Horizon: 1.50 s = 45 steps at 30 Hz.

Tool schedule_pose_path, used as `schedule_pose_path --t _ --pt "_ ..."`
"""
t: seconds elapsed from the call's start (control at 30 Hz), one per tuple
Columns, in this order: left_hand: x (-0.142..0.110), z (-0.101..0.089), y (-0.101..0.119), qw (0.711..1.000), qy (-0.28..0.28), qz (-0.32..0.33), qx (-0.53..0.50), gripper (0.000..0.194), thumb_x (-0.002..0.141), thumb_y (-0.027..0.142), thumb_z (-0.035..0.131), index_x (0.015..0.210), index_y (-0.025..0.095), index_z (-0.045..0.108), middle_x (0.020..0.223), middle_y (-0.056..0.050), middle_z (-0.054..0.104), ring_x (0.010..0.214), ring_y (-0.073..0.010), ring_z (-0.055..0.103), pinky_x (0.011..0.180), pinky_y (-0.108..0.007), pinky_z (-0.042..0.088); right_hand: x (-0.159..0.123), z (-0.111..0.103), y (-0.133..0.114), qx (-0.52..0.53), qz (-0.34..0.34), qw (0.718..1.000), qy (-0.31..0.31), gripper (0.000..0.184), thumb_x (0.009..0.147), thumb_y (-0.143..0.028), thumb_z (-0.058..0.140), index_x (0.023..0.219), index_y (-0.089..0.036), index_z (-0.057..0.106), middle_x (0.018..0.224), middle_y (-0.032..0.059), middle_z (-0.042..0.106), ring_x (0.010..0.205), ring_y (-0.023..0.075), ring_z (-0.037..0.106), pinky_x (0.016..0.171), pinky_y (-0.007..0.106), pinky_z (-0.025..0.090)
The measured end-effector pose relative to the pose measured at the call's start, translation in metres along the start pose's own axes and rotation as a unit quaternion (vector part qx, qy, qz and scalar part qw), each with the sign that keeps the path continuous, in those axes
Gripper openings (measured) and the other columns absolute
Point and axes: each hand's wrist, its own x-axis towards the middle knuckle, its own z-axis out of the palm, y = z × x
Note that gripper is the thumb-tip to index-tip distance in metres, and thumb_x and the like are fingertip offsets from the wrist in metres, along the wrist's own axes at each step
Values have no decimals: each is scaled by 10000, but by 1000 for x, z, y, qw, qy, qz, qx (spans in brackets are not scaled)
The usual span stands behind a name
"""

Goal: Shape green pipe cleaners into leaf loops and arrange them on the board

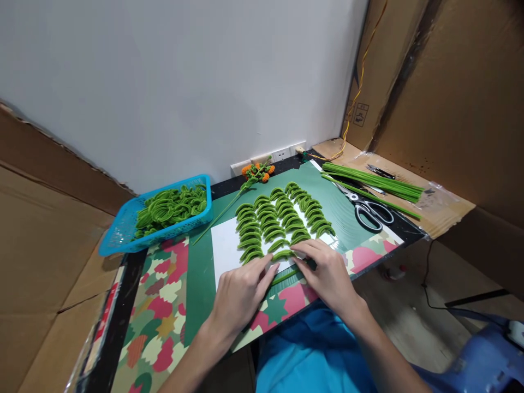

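Pinching a curved strip (282, 255) between left hand (241, 286) and right hand (325, 267), with four columns of bent strips (269, 222) already laid out and straight stems (372, 183) left unbent

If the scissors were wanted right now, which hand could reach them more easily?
Probably the right hand: the scissors lie beyond it, off to the right, while the left hand is farther away from them.
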Motion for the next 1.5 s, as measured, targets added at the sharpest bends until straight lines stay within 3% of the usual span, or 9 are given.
schedule_pose_path --t 0.23,0.37,0.57,0.7,0.77,1.03,1.27,1.37,1.5 --pt "-6 -8 4 991 122 54 -11 55 1025 181 654 1040 175 707 861 -35 762 777 -186 686 692 -277 494 -4 1 7 52 -19 998 25 240 1020 -78 578 1034 -238 757 1050 55 780 981 231 721 841 335 569" --pt "-2 -11 -1 982 121 140 -24 68 1002 139 665 946 177 661 772 -19 699 707 -171 626 656 -280 484 -4 2 6 88 -24 995 49 236 996 -76 572 959 -229 747 982 54 768 901 215 713 772 307 549" --pt "17 0 22 913 112 391 7 329 972 189 666 652 209 591 564 22 474 505 -149 472 445 -326 354 -4 -5 3 107 -24 993 33 165 981 -115 616 946 -222 736 846 16 713 628 155 559 603 274 467" --pt "20 17 45 855 154 496 -11 311 894 245 773 621 215 627 558 27 431 477 -116 482 425 -254 413 -11 -13 13 37 -93 993 -56 134 1018 -156 629 1022 -233 739 929 39 741 819 197 689 732 289 547" --pt "20 26 46 843 166 511 -9 305 880 277 784 619 223 636 533 30 410 447 -105 463 402 -235 402 -14 -17 21 11 -126 989 -77 131 1020 -172 648 1087 -238 740 1029 63 759 922 224 717 801 317 578" --pt "26 25 13 883 200 424 -26 341 877 220 746 588 222 565 505 45 408 434 -118 450 380 -292 339 -13 -24 30 3 -94 986 -135 163 1052 -179 605 1079 -263 742 1094 72 717 1011 238 706 840 340 584" --pt "19 15 -2 927 189 323 -22 230 944 160 648 717 193 644 514 48 506 434 -123 472 425 -320 335 -12 -33 25 7 -57 986 -154 179 1082 -174 542 988 -243 679 1105 73 690 1041 246 660 880 371 559" --pt "16 11 -6 955 186 222 -68 78 987 178 647 944 165 710 658 14 670 544 -128 609 511 -283 437 -11 -37 24 19 -50 986 -158 161 1075 -171 555 994 -242 676 1103 74 690 1051 245 660 897 370 557" --pt "18 10 -13 973 179 134 -62 178 985 312 723 1090 169 719 903 -42 786 759 -158 739 674 -269 533 -10 -38 21 44 -51 988 -138 122 1050 -173 616 998 -237 706 1089 71 707 1040 232 675 895 348 551"
